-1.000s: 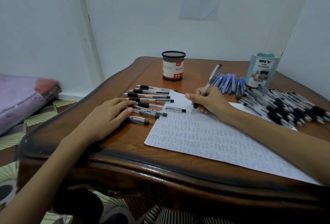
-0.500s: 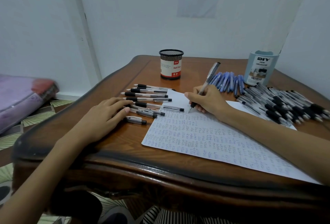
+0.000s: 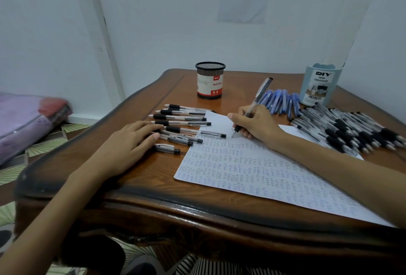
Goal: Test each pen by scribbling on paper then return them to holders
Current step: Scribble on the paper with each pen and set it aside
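My right hand (image 3: 257, 124) grips a clear black-tipped pen (image 3: 260, 94) with its tip on the upper part of a white paper sheet (image 3: 252, 169) covered in small scribbles. My left hand (image 3: 129, 143) lies flat on the table, its fingertips touching a row of several black pens (image 3: 182, 124) left of the sheet. A black mesh holder (image 3: 210, 80) stands at the back centre. A pale blue desk organizer (image 3: 319, 86) stands at the back right. Several blue pens (image 3: 280, 101) lie in front of the organizer, and a large pile of black pens (image 3: 347, 130) covers the right side.
The wooden table (image 3: 142, 178) has a curved, raised front edge close to my body. A white wall rises right behind it. A purple folded mat (image 3: 24, 121) lies on the patterned floor at the left.
The view has shifted slightly. My right hand stays at the top of the sheet with the pen tip on the paper. My left hand has not moved.
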Action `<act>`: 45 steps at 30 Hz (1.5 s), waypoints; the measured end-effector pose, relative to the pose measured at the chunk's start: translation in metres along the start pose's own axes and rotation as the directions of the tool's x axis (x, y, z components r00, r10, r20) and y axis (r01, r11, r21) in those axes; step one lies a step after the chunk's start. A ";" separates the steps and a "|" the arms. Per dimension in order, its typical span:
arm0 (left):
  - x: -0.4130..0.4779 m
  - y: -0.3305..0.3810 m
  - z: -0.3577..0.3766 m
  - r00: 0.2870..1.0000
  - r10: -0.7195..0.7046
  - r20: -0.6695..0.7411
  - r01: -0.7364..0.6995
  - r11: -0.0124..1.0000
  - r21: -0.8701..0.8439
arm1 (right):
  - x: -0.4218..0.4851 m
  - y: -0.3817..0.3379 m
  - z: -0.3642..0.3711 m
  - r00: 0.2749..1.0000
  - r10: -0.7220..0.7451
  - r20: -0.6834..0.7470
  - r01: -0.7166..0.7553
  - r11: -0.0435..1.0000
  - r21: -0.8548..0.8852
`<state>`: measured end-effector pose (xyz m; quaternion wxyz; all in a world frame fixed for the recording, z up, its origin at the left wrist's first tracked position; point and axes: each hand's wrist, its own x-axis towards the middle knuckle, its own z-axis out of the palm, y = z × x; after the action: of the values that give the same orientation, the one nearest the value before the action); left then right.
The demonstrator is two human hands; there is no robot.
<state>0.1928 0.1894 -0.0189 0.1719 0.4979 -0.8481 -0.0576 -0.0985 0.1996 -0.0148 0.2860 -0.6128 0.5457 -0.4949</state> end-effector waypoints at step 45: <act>0.000 0.001 -0.001 1.000 -0.002 0.012 0.002 1.000 -0.002 | 0.002 -0.019 -0.006 0.918 0.366 0.151 -0.395 0.867 0.304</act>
<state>0.1928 0.1902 -0.0178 0.1675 0.4980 -0.8486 -0.0616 -0.0965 0.2030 0.0046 0.4997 -0.4580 0.5526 -0.4849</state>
